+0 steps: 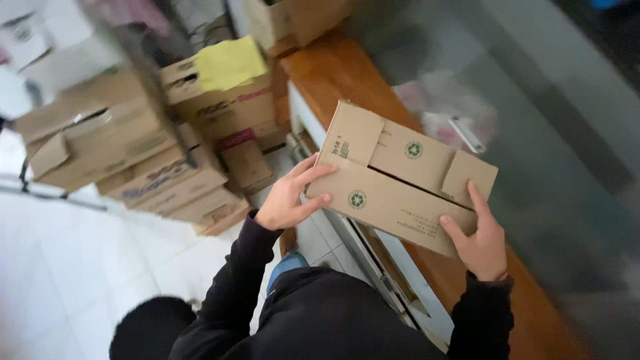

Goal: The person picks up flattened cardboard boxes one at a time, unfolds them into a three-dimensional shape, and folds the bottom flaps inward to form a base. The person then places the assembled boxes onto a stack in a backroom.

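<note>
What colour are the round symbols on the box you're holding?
Green, on the plain brown cardboard box. The head view shows them clearly.

Matt cardboard box (393, 183); glossy wooden counter edge (333, 73).

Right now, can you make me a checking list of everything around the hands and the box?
Surface: wooden counter edge with a glass top.
Job's things: brown cardboard box, flaps folded shut, held over the counter.
Clutter: pink and white items under the glass, blurred.
Grippers: left hand grips the box's left end; right hand holds its right corner.
Cables: nothing seen.
Surroundings: stacked cardboard boxes on the white tiled floor; a yellow sheet on top.
</note>
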